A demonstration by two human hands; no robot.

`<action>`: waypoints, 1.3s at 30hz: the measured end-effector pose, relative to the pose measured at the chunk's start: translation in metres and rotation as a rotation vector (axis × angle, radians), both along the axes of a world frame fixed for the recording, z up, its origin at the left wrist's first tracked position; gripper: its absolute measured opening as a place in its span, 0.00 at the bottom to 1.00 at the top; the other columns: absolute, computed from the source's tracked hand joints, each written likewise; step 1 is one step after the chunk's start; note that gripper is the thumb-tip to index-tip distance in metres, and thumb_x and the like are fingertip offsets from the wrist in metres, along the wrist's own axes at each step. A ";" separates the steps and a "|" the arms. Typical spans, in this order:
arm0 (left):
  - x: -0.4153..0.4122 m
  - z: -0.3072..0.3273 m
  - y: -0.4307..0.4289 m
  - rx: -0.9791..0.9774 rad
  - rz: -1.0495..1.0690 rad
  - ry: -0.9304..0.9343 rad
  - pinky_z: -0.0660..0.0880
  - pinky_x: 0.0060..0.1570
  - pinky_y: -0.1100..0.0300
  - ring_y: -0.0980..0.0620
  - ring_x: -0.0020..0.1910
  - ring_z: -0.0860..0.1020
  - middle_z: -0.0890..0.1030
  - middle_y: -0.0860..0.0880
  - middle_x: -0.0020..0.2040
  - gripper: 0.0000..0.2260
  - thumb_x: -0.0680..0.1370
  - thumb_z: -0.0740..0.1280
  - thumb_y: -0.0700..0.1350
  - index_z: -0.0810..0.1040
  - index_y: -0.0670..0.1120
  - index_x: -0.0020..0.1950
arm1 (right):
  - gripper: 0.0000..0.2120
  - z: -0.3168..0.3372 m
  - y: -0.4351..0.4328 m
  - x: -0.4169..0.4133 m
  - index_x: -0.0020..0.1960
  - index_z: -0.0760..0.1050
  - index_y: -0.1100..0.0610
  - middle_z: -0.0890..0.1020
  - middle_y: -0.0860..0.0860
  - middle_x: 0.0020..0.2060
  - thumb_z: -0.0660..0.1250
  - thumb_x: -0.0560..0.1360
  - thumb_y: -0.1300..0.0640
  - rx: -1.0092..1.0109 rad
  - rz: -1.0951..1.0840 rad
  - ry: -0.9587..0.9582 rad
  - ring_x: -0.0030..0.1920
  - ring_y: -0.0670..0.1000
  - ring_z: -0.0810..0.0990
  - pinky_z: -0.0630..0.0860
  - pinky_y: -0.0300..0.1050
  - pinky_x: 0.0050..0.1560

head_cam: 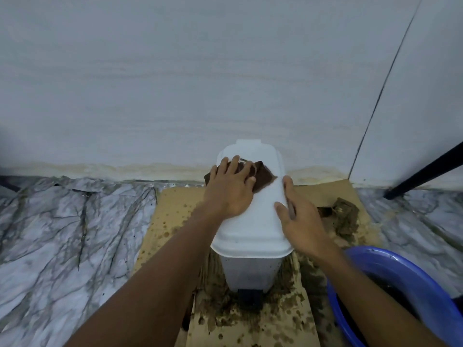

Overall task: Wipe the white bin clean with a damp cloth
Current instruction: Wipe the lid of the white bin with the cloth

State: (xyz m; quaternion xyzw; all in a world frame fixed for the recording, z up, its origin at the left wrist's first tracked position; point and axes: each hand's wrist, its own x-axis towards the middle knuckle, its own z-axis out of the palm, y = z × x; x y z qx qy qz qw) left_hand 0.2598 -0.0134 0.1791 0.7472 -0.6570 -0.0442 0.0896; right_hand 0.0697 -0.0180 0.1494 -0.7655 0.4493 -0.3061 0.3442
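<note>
Head view, left grip (230, 189) pressing cloth (263, 178) on bin (253, 221)

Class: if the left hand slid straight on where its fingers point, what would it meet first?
The left hand presses the cloth; ahead lies the back edge of the bin lid, then probably the wall.

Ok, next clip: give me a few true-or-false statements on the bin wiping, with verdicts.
1. The left hand presses a brown cloth flat on the white bin lid. True.
2. The right hand is dipped in the blue basin. False: it rests on the lid's right edge.
3. The bin stands on stained cardboard. True.
4. The lid is raised. False: it is closed.
5. A crumpled rag lies on the cardboard to the right of the bin. True.
</note>
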 end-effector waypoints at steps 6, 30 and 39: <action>-0.003 0.001 -0.017 -0.003 -0.109 -0.089 0.44 0.79 0.45 0.46 0.82 0.49 0.52 0.48 0.84 0.24 0.86 0.47 0.55 0.54 0.56 0.83 | 0.34 -0.009 0.005 0.005 0.82 0.55 0.54 0.74 0.49 0.71 0.65 0.80 0.50 -0.010 -0.118 -0.108 0.67 0.49 0.75 0.73 0.50 0.69; 0.008 -0.040 0.130 -0.331 -0.284 0.201 0.52 0.80 0.53 0.55 0.82 0.53 0.58 0.59 0.82 0.21 0.85 0.57 0.53 0.63 0.58 0.80 | 0.27 -0.006 0.007 -0.006 0.81 0.57 0.55 0.58 0.48 0.80 0.59 0.84 0.53 0.037 0.032 -0.100 0.78 0.45 0.57 0.53 0.35 0.74; -0.023 -0.028 0.099 -0.286 -0.254 0.018 0.47 0.80 0.54 0.54 0.81 0.57 0.62 0.55 0.80 0.23 0.85 0.50 0.61 0.65 0.58 0.79 | 0.26 -0.008 0.005 -0.008 0.81 0.55 0.55 0.56 0.49 0.80 0.57 0.85 0.54 0.019 0.059 -0.086 0.79 0.44 0.53 0.50 0.36 0.77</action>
